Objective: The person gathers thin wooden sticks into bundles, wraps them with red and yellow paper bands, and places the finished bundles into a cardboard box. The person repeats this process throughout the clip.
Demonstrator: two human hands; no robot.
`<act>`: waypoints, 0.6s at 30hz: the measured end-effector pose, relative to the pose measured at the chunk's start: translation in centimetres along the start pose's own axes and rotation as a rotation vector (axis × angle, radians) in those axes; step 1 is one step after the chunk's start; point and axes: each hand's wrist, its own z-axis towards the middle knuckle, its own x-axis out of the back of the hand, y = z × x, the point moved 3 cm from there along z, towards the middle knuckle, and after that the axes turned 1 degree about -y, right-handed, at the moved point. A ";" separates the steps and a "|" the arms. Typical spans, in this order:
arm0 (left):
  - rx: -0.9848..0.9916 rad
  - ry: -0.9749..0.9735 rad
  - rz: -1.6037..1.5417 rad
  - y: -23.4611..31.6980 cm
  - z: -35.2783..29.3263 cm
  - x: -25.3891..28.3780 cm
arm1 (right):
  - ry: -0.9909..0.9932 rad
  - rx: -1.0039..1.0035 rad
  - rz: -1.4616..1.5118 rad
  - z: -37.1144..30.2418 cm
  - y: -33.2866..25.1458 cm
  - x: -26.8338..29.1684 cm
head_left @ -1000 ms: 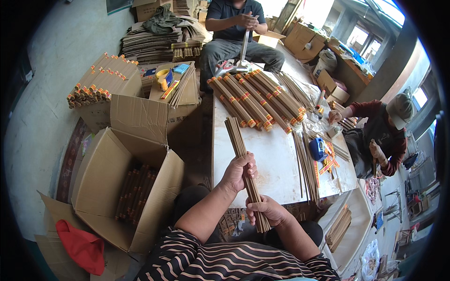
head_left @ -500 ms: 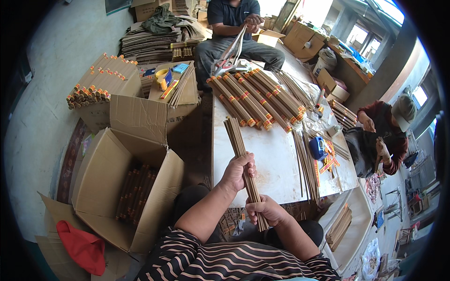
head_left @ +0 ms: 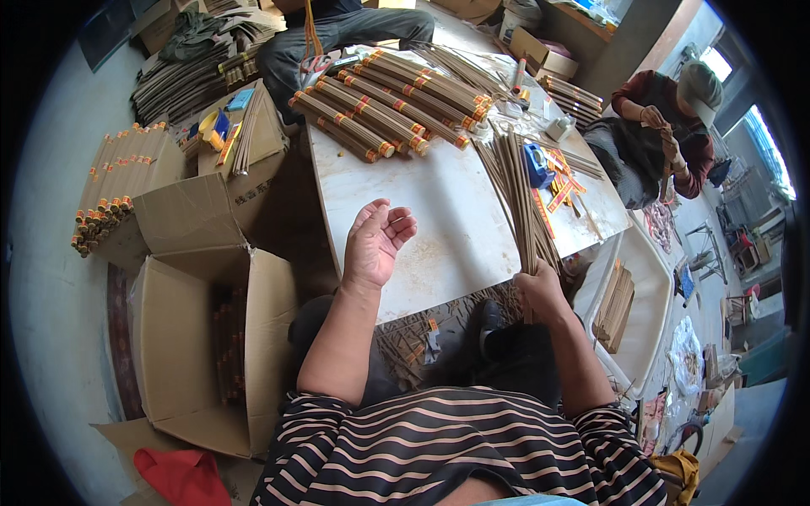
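Wrapped bundles (head_left: 392, 105): lying together across the far half of the white table (head_left: 456, 194), probably to avoid rolling.
Stick bunch (head_left: 521, 211): crossing the table's near edge, likely resting its weight there.
Right hand (head_left: 542, 291): we're clamping the bunch's near end.
Left hand (head_left: 377, 244): we're hovering over the table, fingers half-curled, grasping nothing.

Daylight glares in the right-hand window (head_left: 766, 150), soft shadow crosses the tabletop (head_left: 413, 194), and fisheye edges bow.
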 end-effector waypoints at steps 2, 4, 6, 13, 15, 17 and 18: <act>0.014 0.044 0.023 -0.3 0.2 0.7 | -0.023 0.005 -0.174 1.6 1.0 0.6; 0.016 0.067 0.042 -0.3 0.4 1.1 | 0.026 0.007 -0.431 2.9 0.0 0.9; 0.010 0.072 0.054 -0.1 0.6 1.5 | 0.097 0.100 -0.641 4.4 -0.3 1.0; 0.015 0.119 0.153 1.1 3.1 -0.9 | 0.121 0.120 -1.030 7.1 -2.2 1.0; -0.008 0.112 0.140 1.7 4.1 -1.5 | 0.229 0.329 -1.010 6.4 -4.1 0.2; -0.021 0.101 0.165 2.4 4.8 -2.5 | 0.237 0.544 -0.874 5.3 -8.0 -1.6; -0.022 0.085 0.121 2.6 5.3 -2.4 | 0.192 0.650 -0.754 3.9 -11.3 -3.3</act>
